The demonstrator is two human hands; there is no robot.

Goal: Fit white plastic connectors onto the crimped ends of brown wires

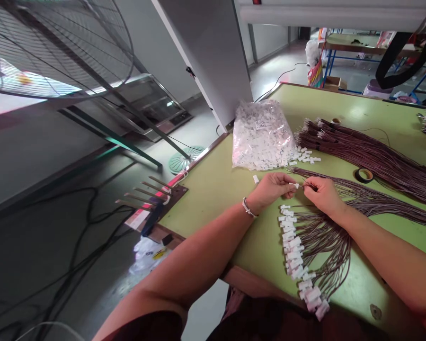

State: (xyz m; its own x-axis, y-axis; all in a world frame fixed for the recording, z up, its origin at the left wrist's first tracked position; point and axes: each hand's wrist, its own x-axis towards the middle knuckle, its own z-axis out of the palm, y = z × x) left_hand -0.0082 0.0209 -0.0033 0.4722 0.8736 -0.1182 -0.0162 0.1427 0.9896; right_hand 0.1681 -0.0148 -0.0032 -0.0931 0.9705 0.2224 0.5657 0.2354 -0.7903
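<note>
1. Currently, the left hand (271, 189) is closed in a fingertip pinch on a small white connector (296, 185), held just above the green table (213, 189).
2. The right hand (323, 193) is likewise closed, its fingertips pinching the end of a brown wire (307, 184) that points at the connector. Whether the two parts touch cannot be told.
3. Both hands sit close together, near the middle of the table.
4. Directly below the hands, a fanned row of fitted wires (294, 251) lies flat, white plugs to the left.
5. A clear bag (261, 135) of white connectors lies behind the hands, with loose connectors (305, 155) spilled at its right corner.
6. One single connector (256, 179) lies just left of the left hand.
7. A large wire bundle (369, 154) stretches across the right side of the table, with a tape roll (364, 175) beside it.
8. A bracelet (247, 208) circles the left wrist.
</note>
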